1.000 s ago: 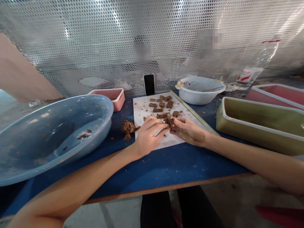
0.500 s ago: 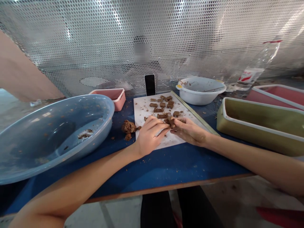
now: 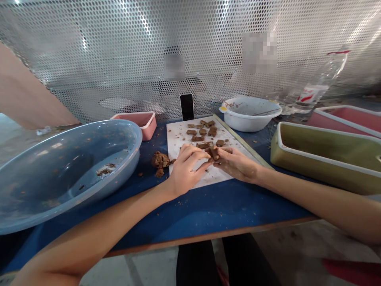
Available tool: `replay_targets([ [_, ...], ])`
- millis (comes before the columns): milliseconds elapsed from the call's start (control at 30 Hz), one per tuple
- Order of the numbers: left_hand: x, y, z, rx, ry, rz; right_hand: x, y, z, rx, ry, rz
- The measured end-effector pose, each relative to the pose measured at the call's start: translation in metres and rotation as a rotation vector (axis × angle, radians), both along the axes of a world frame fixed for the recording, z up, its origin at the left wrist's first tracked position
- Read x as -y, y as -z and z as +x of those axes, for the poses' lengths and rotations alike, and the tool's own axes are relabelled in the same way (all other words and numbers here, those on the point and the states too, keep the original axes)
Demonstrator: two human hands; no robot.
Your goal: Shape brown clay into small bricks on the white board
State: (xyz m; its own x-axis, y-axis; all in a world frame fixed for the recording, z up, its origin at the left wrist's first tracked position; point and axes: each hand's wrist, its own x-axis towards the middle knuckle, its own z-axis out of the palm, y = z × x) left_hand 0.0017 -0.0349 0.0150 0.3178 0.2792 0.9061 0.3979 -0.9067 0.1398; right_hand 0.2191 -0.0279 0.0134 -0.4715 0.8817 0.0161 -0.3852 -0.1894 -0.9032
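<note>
Between my two hands is a small brown piece of clay [image 3: 214, 152], held just above a white board [image 3: 181, 133]. My left hand [image 3: 188, 169] pinches its left side with thumb and fingertips. On the other side, the fingers of my right hand [image 3: 236, 163] are closed on the same piece. Behind it, several small shaped clay blocks [image 3: 198, 138] lie on the board among crumbs. A rough lump of clay [image 3: 160, 159] rests on the blue table left of the board, near my left wrist.
A big blue basin [image 3: 119, 186] stands at the left, with a pink box [image 3: 149, 126] behind it. A white basin [image 3: 250, 125], a tilted-looking bottle [image 3: 315, 91] and a green trough [image 3: 321, 167] stand at the right. A phone [image 3: 187, 107] leans against the perforated metal wall [image 3: 119, 51].
My left fingers have shifted slightly on the clay piece, leaving more of it showing. The view has moved a little; both hands stay in nearly the same place.
</note>
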Motion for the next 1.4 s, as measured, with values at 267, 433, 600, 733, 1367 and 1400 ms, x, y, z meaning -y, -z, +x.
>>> replay_targets([
  [267,-0.0013,0.0027,-0.0005,-0.006,-0.037,0.041,0.0003,-0.0004,-0.0007,0.015,0.018,-0.013],
  [433,-0.0019,0.002,-0.0004,-0.013,-0.034,0.044,-0.0007,-0.0006,-0.0007,0.004,0.009,-0.014],
  [600,-0.0017,0.0007,-0.0015,-0.035,-0.009,0.052,-0.0005,-0.0042,0.0005,-0.003,0.008,-0.015],
  [733,-0.0021,0.0002,-0.0014,-0.036,-0.003,0.056,-0.0005,-0.0041,0.0014,0.017,0.011,-0.013],
  [1367,-0.0007,0.0003,0.0,-0.036,-0.015,0.066,0.0008,0.0012,0.0003,0.016,0.029,-0.052],
  [1400,-0.0004,0.0001,0.0001,-0.034,-0.016,0.065,0.0007,0.0016,0.0006,0.022,0.032,-0.048],
])
